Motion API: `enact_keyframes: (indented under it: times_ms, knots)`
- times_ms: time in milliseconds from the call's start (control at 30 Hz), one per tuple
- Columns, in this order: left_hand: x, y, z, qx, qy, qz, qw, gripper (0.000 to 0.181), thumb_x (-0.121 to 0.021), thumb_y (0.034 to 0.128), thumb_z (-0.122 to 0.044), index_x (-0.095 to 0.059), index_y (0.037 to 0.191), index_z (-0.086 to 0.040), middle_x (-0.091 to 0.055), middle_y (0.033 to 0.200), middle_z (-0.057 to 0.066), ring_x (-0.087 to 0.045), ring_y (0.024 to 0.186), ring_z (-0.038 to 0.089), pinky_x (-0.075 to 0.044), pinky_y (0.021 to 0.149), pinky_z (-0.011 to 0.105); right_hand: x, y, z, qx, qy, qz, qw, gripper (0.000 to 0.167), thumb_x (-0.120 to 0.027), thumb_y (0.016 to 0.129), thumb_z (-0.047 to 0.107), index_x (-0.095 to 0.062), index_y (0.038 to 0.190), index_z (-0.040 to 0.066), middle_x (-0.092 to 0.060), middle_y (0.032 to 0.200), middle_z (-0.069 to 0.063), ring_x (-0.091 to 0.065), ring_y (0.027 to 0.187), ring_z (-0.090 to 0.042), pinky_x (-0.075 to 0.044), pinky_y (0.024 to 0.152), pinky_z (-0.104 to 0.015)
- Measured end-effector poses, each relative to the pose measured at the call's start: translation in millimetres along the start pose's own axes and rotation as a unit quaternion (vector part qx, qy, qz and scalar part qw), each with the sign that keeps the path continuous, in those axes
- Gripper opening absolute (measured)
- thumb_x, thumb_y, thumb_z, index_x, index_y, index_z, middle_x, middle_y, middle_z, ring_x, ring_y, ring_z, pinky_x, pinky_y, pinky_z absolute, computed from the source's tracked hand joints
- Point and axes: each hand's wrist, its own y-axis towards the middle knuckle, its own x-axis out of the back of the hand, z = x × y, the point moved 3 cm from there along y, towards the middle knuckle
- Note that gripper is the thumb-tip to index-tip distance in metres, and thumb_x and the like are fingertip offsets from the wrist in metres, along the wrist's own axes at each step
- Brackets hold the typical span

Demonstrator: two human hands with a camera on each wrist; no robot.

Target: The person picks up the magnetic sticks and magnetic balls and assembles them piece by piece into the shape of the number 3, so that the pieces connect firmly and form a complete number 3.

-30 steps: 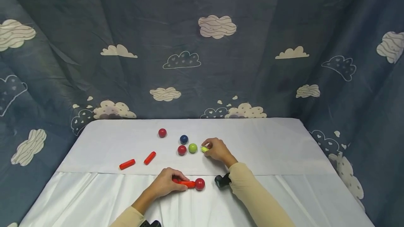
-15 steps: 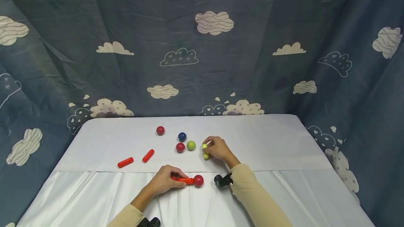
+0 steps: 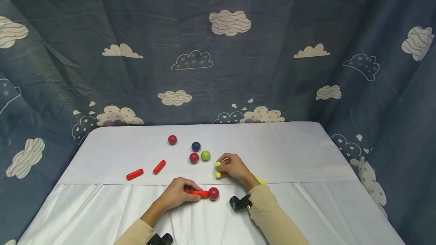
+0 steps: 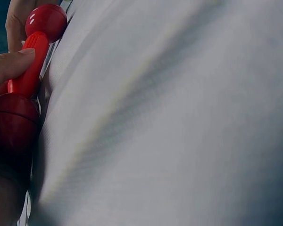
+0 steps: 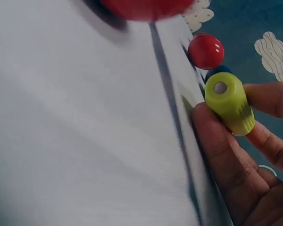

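Observation:
My left hand (image 3: 178, 193) holds a red stick (image 3: 200, 194) with a red ball (image 3: 213, 193) at its right end. In the left wrist view the thumb presses the red stick (image 4: 32, 61), with one red ball (image 4: 46, 23) at the top and another (image 4: 14, 123) at the bottom. Between thumb and fingers my right hand (image 3: 235, 168) pinches a short yellow-green stick (image 3: 218, 170). A pale hole shows in the end of that stick (image 5: 230, 103) in the right wrist view.
A green ball (image 3: 205, 155), a red ball (image 3: 193, 158) and a blue ball (image 3: 195, 146) sit close together beyond the hands. Another red ball (image 3: 172, 140) lies farther back. Two red sticks (image 3: 134, 174) (image 3: 159, 167) lie at the left. A yellow-green piece (image 3: 260, 180) shows behind the right wrist.
My right hand has drawn back toward me with the yellow-green stick, which has turned upright in the head view. The left hand keeps its hold on the red pieces.

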Motion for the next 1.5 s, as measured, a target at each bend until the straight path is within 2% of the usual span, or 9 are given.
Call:
enact_keyframes:
  times_ms: [400,633,1000,1333,1500]
  knots:
    - [-0.6,-0.6,0.2,0.001,-0.001,0.000,1.0000,0.018,-0.083,0.0740,-0.019,-0.077,0.091,-0.016,-0.069,0.087,-0.008,-0.056,0.082,0.009,-0.043,0.077,0.026,-15.3,-14.8,3.5,0.032,0.038,0.063,0.9968,0.025,-0.071,0.080,-0.002,-0.059,0.100,-0.010,-0.065,0.072,-0.004,-0.061,0.059,-0.013,-0.055,0.060,-0.034]
    - [-0.8,-1.0,-1.1,0.010,-0.003,0.002,0.9999,0.018,-0.083,0.0741,-0.018,-0.077,0.091,-0.015,-0.069,0.088,-0.007,-0.055,0.082,0.010,-0.043,0.077,0.026,-20.8,-15.7,-0.4,0.021,0.048,0.070,0.9961,0.022,-0.072,0.078,-0.002,-0.060,0.096,-0.006,-0.063,0.071,-0.003,-0.062,0.060,-0.014,-0.056,0.060,-0.034]
    - [-1.0,0.3,-0.2,0.011,0.002,0.001,0.9999,0.017,-0.083,0.0743,-0.018,-0.077,0.091,-0.015,-0.069,0.087,-0.007,-0.054,0.082,0.011,-0.042,0.076,0.026,-23.6,-20.4,0.1,0.019,0.046,0.066,0.9966,0.022,-0.073,0.079,-0.002,-0.060,0.097,-0.005,-0.061,0.074,-0.003,-0.061,0.061,-0.013,-0.056,0.061,-0.033]
    - [-1.4,0.4,0.1,0.016,-0.006,0.004,0.9999,0.018,-0.083,0.0745,-0.017,-0.077,0.091,-0.015,-0.069,0.086,-0.007,-0.054,0.080,0.011,-0.042,0.075,0.026,-23.6,-21.4,0.8,0.010,0.042,0.065,0.9970,0.025,-0.073,0.080,0.002,-0.060,0.101,-0.005,-0.059,0.077,-0.004,-0.060,0.064,-0.013,-0.056,0.063,-0.033]
    - [-1.0,-0.2,-0.8,0.005,-0.006,0.001,1.0000,0.018,-0.083,0.0737,-0.017,-0.077,0.091,-0.014,-0.069,0.086,-0.006,-0.054,0.080,0.008,-0.043,0.075,0.025,-19.0,-17.9,3.2,0.010,0.042,0.068,0.9968,0.028,-0.072,0.082,0.003,-0.059,0.105,-0.007,-0.062,0.082,-0.008,-0.062,0.062,-0.015,-0.056,0.063,-0.036]
